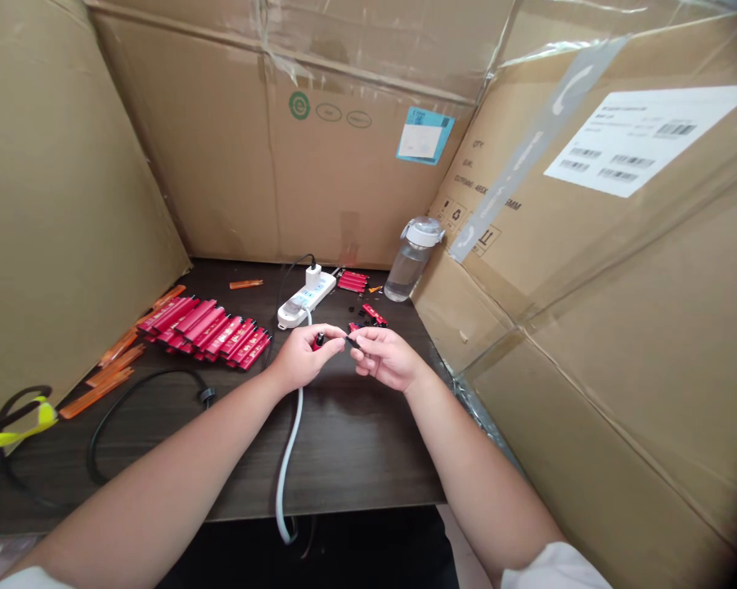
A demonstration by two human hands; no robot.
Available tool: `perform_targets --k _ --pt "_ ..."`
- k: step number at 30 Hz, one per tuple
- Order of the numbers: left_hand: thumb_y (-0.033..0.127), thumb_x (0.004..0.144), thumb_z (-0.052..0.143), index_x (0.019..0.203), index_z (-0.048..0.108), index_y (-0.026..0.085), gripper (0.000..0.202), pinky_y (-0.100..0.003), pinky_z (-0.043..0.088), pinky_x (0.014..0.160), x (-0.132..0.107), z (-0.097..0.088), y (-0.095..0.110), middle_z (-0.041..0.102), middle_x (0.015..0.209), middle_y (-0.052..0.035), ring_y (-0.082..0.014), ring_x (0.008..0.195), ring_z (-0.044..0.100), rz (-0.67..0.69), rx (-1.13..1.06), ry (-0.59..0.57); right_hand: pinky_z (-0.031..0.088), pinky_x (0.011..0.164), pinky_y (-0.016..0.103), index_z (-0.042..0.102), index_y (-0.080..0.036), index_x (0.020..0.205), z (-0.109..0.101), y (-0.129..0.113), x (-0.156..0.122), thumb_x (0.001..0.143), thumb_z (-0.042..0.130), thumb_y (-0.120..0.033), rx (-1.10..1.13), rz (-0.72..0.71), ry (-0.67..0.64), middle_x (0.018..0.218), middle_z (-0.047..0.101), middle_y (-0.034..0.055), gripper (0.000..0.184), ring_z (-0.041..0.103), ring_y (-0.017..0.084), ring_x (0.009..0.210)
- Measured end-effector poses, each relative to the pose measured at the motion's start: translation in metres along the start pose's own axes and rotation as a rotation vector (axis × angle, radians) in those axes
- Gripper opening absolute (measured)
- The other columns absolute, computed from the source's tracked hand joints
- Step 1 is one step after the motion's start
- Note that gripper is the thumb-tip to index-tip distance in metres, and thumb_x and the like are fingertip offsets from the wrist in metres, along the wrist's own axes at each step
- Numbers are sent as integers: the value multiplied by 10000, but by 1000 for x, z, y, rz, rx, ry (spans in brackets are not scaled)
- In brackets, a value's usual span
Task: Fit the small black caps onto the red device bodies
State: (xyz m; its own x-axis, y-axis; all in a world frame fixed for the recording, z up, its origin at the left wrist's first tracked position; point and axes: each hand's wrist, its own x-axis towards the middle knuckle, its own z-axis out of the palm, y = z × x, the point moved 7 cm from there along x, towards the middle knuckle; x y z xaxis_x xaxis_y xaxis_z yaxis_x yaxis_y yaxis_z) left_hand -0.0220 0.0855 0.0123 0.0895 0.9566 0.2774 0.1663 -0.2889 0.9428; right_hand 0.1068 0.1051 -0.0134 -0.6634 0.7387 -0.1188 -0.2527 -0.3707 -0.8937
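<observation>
The left hand (303,358) closes its grip on a small red part (316,343), the right hand (386,360) pinches a black piece (352,343) close beside it, ends brought together just in front of the white power strip (307,298).

the left hand (305,358) holds a small red part (316,342) with a black end, and the right hand (388,360) pinches a small black piece (353,343) just beside it. a white power strip (303,300) lies beyond them on a dark desk (356,442), with red sticks (205,331) in rows to the left, orange strips (116,384) past those, and a clear water bottle (410,266) near a cardboard wall (190,147).
</observation>
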Motion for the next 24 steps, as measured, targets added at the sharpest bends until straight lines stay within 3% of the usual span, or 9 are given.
perform_targets --k 5,11,19,24 --pt "340 759 623 837 691 166 203 -322 521 786 0 -1 7 717 872 -57 -185 815 651 109 121 37 372 483 209 615 -153 864 -1 3 0 729 717 -276 11 38 28 613 576 -29 210 384 33 432" --pt "299 830 541 842 676 159 194 -267 488 721 -2 0 8 696 800 -36 -143 737 628 201 257 9 392 473 208 622 -151 865 -3 4 2 706 739 -299 -31 32 41 626 606 -18 246 419 40 434" --pt "313 844 523 779 659 158 217 -257 471 714 -2 2 10 680 756 -27 -136 719 610 198 267 -36 413 500 220 659 -137 826 2 -10 0 796 638 -391 -540 -186 65 685 667 26 257 525 75 476" --pt "354 791 582 888 658 146 242 -276 479 711 1 -3 -1 673 799 -43 -150 736 607 69 176 66 395 474 213 606 -148 840 5 -14 -1 826 580 -417 -587 -228 113 622 646 2 271 509 74 436"
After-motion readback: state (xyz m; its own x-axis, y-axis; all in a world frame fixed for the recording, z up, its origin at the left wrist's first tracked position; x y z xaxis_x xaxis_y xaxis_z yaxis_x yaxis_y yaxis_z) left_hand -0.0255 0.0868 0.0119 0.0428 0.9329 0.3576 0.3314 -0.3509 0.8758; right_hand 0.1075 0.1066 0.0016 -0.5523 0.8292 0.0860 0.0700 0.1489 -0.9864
